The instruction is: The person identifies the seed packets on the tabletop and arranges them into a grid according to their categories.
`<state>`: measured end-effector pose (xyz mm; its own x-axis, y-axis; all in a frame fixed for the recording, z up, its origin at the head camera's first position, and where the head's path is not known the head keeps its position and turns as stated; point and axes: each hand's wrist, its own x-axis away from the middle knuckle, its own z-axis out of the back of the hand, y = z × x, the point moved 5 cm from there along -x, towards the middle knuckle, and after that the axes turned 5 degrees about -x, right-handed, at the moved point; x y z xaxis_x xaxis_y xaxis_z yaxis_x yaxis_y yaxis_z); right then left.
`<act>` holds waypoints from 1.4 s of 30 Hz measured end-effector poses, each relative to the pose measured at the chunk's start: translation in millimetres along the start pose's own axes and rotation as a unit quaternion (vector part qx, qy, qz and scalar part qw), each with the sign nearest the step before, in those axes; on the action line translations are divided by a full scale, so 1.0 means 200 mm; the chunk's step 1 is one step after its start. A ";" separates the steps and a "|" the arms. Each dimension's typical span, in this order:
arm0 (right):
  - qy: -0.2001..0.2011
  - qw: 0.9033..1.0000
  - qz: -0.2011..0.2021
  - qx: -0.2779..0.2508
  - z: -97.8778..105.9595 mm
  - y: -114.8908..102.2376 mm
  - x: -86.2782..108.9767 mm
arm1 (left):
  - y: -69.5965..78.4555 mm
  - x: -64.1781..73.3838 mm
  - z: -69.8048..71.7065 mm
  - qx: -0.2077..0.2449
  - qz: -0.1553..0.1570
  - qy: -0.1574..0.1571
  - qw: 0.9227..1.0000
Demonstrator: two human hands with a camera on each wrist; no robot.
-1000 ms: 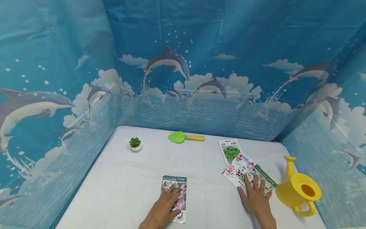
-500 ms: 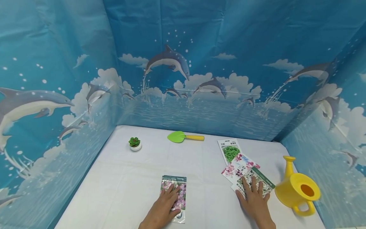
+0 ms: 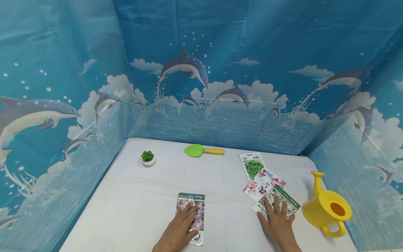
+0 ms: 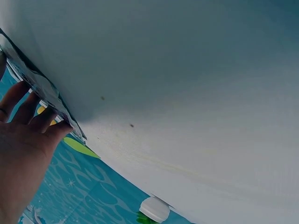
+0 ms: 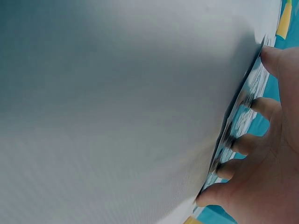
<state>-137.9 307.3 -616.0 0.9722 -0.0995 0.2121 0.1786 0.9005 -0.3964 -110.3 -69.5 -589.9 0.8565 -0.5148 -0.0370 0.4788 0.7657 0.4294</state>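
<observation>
In the head view my left hand (image 3: 181, 225) rests with spread fingers on a seed packet with pink flowers (image 3: 199, 217), which lies flat on the white table. The left wrist view shows those fingertips on the packet's face (image 4: 44, 88). Over to the right, the fingers of my right hand (image 3: 278, 224) lie spread on a seed packet with white flowers and a green top band (image 3: 288, 196). This packet partly covers a pink-blossom packet (image 3: 261, 185), which in turn overlaps a packet with green leaves (image 3: 253, 166). In the right wrist view the fingertips touch the packet's surface (image 5: 243, 107).
A yellow watering can (image 3: 325, 210) stands just right of my right hand. Toward the back lie a green trowel with a yellow handle (image 3: 201, 150) and a small potted succulent (image 3: 148, 158). A blue dolphin-print curtain (image 3: 201, 119) walls the table's back and sides.
My right hand has slid slightly left and toward me, with the white-flower packet moving along under it and uncovering more of the pink-blossom packet. The left hand stays in place.
</observation>
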 end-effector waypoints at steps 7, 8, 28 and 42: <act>-0.005 1.000 0.000 -0.005 -0.02 -0.02 0.03 | 0.01 0.00 0.01 0.000 0.002 0.001 1.000; -0.006 1.000 0.000 -0.005 -0.02 -0.03 0.03 | 0.01 0.00 0.01 0.001 0.002 0.000 1.000; -0.001 0.999 0.043 0.015 -0.09 -0.14 0.12 | -0.01 -0.01 0.00 0.011 0.014 -0.004 1.000; 0.009 0.996 0.077 0.032 -0.16 -0.23 0.18 | 0.00 -0.01 0.00 0.011 0.019 -0.008 1.000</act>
<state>-106.2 248.5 -617.7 0.9899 0.0356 0.1375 0.0171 0.9311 -0.3645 -112.2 -69.3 -589.1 0.8711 -0.4910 -0.0063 0.4409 0.7765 0.4501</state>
